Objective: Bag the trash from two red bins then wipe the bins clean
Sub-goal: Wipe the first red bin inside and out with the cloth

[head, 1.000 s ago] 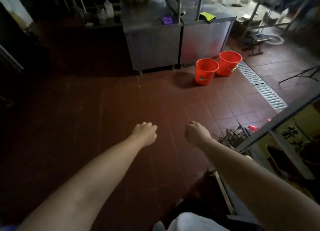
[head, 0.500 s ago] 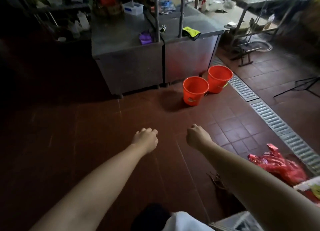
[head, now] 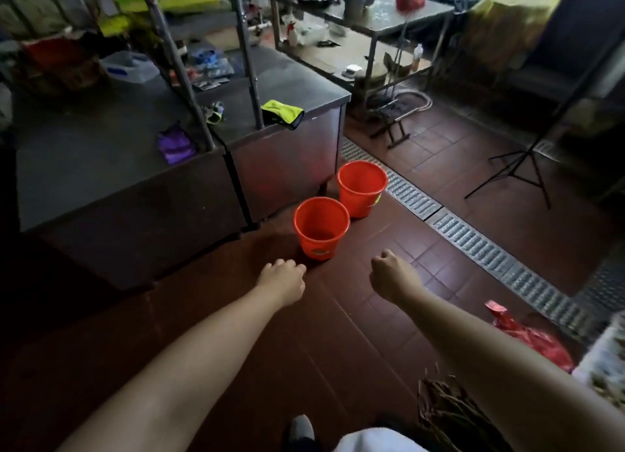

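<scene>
The near bin and the far bin look like thin moulded plastic, so they should be light, fairly stiff at the rim and a little springy in the wall; the smooth sides may slip, so the rim is probably the best place to take hold, one hand on each side or one hand hooked over the edge. Both are bright orange-red, round and tapered toward the base, standing upright and open. The near one shows a pale mark low on its side, the far one a yellow-green tag at its right. No trash is plainly visible inside either.

They stand on the tiled floor, just beside each other, at the foot of a steel bench and near a metal drain grate.

The left hand and right hand are held out ahead of the person, apart from the bins, fingers curled into loose fists around nothing.

A red bag lies on the floor at the right.
</scene>
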Tool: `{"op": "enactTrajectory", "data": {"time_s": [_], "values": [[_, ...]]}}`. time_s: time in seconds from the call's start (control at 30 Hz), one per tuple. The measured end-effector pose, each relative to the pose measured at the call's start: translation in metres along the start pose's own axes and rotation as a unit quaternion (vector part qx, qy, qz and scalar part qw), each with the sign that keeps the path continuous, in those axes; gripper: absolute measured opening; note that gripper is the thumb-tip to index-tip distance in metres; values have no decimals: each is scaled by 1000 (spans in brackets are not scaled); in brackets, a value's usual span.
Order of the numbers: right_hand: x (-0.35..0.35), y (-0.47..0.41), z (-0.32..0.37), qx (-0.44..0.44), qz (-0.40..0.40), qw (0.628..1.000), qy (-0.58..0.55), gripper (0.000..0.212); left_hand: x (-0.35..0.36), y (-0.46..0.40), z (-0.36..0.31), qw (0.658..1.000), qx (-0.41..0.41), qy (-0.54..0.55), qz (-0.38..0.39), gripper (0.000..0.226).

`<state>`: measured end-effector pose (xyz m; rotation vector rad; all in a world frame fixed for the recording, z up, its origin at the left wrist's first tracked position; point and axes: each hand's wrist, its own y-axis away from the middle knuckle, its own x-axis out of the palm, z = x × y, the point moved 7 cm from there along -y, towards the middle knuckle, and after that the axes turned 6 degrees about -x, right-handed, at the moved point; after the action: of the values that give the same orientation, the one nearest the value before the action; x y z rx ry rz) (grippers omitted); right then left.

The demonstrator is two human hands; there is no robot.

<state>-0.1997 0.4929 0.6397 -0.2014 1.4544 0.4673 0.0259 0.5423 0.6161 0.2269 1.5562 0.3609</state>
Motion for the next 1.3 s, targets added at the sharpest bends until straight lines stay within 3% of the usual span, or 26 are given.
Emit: {"op": "enactTrajectory", "data": {"time_s": [0.27, 0.4, 0.67, 0.77, 0.93, 1.1, 1.3], "values": [[-34, -157, -128, 81, 17, 996, -24, 21, -99, -215, -62, 995, 81, -43, -26, 34], [-40, -252, -199, 99, 21, 994, -33, 17, -133, -320, -93, 994, 83, -49, -44, 32], [-81, -443, -310, 49, 82, 995, -28, 12, -208, -492, -135, 995, 78, -45, -44, 24], [-83, -502, -334, 26, 108, 994, -14, 12, -217, -548, -146, 996, 68, -56, -27, 23], [-85, -612, -381, 5, 119, 993, -1, 24, -237, -667, -161, 997, 61, -42, -28, 40], [-82, -698, -431, 0, 153, 988, 28, 13, -246, -777, -168, 999, 47, -12, -18, 27], [-100, -791, -475, -48, 156, 987, 10, 13, -271, -856, -177, 1000, 18, -11, -14, 30]]}}
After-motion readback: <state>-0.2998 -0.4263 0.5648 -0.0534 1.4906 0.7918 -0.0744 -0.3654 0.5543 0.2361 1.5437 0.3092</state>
